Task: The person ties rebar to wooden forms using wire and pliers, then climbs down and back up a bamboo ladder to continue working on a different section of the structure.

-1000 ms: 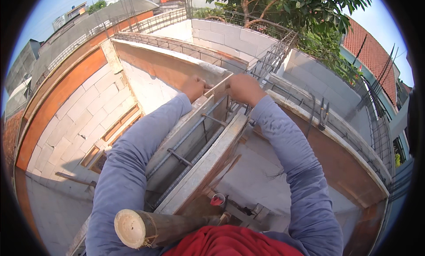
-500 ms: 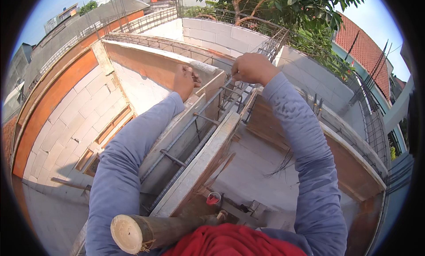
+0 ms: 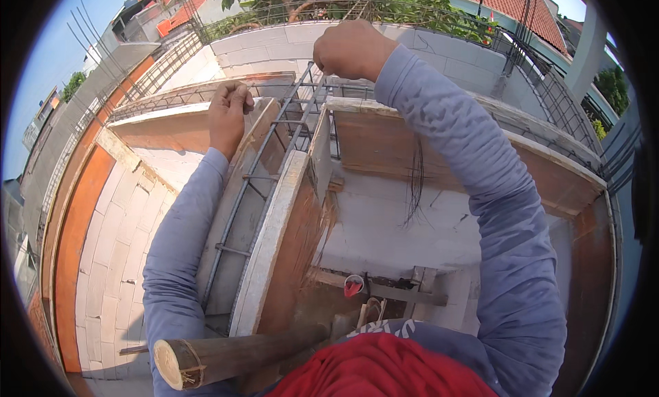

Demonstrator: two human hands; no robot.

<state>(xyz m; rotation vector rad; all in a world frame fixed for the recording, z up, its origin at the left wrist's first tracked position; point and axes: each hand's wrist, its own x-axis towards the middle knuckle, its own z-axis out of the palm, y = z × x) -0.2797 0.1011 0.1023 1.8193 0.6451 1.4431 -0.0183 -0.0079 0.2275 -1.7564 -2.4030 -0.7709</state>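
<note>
My right hand (image 3: 353, 50) is raised above the far end of a steel rebar cage (image 3: 241, 185), its fingers curled into a fist. Anything inside that fist is hidden. To the left, my left hand (image 3: 228, 115) hovers by the wooden formwork board beside the cage, fingers bent and thumb pressed to them; I cannot make out anything in its grip. The cage's long bars and cross ties run away from me between two boards, the right one with a pale top edge (image 3: 271, 242). A bundle of thin dark wires (image 3: 415, 180) hangs against the formwork at right.
A cut bamboo pole (image 3: 254, 349) lies across in front of me. Far below is a small white container with red inside (image 3: 353, 286). Pale block walls (image 3: 113, 280) stand around, and upright rebars (image 3: 525, 29) stick up at the far right.
My view has turned, and the structure sits differently in it. My hands have moved further apart; the right one has risen from the bars at the cage's junction.
</note>
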